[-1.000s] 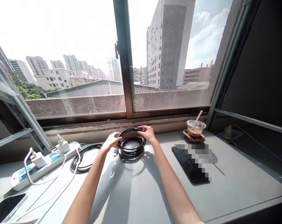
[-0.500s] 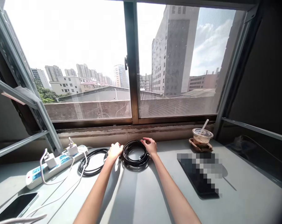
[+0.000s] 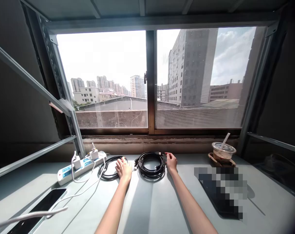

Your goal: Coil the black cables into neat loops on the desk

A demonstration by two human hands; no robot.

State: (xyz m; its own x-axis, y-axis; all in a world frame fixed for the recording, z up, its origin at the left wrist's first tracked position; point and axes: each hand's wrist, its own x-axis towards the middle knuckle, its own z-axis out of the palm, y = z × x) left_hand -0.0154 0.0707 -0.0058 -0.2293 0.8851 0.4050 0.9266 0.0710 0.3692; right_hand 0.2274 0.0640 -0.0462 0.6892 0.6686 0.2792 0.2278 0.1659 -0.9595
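Note:
A black coiled cable lies in the middle of the desk, with a metal-tipped plug on its upper right edge and another plug end at its left. Just right of that coil is my right hand, its fingers loosely bent and thumb and forefinger apart near the plug. It appears to hold nothing. A second coiled black cable lies to the left. My left hand rests over its right side with fingers stretched and spread, hiding part of the coil.
At left stand a white power strip with two chargers and white cords, and a phone. To the right are a lidded drink cup in a brown holder and a dark, partly blurred flat device. A metal frame borders the window.
The view has tilted up and shifted left. My right hand has come off the middle coil to its right. My left hand has moved from between the coils onto the left one.

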